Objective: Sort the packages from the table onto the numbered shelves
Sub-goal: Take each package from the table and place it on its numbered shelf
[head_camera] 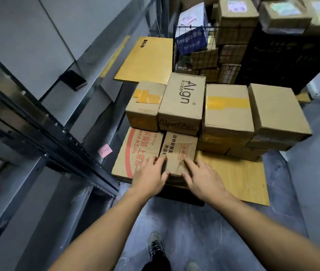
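Left hand [151,171] and right hand [204,178], flat-fingered, on creased brown carton [180,151] with black-and-red print

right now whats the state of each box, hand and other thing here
small brown cardboard box with red-and-black print, closed, bottom layer
left hand, fingers resting on its top
right hand, fingers spread on its top
brown cardboard Align box, closed, stacked above it
black phone, lying flat on grey metal shelf
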Motion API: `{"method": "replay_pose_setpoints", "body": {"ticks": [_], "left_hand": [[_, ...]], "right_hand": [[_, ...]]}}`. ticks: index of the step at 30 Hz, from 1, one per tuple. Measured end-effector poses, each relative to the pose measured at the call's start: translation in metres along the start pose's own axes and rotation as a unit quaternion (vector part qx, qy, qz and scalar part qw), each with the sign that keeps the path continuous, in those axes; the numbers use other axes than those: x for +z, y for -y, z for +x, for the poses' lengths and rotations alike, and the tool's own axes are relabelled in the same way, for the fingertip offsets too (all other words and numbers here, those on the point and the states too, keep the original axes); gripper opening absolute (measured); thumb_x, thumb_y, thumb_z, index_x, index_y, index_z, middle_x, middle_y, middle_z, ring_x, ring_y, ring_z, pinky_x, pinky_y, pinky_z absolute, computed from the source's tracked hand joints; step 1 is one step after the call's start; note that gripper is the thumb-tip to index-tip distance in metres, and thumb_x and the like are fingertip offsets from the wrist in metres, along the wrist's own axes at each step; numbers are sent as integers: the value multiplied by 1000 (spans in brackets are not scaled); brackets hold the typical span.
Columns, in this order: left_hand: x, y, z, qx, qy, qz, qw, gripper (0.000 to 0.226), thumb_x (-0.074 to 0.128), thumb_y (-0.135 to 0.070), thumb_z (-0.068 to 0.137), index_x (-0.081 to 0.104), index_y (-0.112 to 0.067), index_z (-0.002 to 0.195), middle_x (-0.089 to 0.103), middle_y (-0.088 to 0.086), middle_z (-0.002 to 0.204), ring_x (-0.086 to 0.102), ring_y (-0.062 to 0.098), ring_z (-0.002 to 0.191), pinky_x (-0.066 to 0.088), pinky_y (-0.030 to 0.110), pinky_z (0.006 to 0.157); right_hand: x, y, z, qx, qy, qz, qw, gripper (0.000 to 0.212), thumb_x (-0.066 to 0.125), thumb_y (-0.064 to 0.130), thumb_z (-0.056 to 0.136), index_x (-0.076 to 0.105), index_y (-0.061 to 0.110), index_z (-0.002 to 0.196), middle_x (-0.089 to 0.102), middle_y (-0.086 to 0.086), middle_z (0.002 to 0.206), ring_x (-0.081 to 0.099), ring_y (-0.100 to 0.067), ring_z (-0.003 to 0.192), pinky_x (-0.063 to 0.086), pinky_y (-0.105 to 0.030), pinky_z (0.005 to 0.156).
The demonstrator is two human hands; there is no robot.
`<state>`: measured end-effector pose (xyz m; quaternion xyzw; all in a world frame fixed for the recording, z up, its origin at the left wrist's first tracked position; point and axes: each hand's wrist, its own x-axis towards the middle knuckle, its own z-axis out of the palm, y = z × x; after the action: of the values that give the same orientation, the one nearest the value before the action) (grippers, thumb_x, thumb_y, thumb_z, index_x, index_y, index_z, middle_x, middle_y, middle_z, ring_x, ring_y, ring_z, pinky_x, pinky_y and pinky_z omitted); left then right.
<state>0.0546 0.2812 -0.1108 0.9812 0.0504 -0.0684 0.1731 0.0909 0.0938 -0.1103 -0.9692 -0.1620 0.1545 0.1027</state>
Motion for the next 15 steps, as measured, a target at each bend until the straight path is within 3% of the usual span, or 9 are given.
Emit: {"method": "replay_pose_setpoints", "body": {"ticks": [4, 8, 15], "left_hand": [[12, 4, 6, 9, 7, -16, 1000, 53, 46, -46, 96, 33, -30, 145, 46, 0, 139, 42, 26, 123, 35, 40, 105], [16, 2, -4, 15, -30, -41, 999, 52, 49, -44, 95, 41, -28, 143, 49, -1, 135, 43, 24, 121, 34, 37, 105], [30, -13, -47, 37, -91, -91, 991, 51, 56, -45, 89, 52, -24, 135, 53, 1, 129, 48, 21, 118, 42, 39, 101]], "right_hand": [[14, -4, 7, 31, 21, 174, 984, 57, 44, 47, 101, 21, 41, 153, 45, -8, 146, 46, -29, 131, 40, -37, 108], [23, -4, 1, 35, -14, 298, 954, 54, 53, 37, 100, 35, 31, 151, 48, -6, 147, 45, -23, 135, 33, -26, 107], [28, -14, -32, 71, -45, 399, 913, 46, 61, 43, 94, 49, 34, 138, 58, -2, 135, 54, -19, 123, 44, -35, 104]]}}
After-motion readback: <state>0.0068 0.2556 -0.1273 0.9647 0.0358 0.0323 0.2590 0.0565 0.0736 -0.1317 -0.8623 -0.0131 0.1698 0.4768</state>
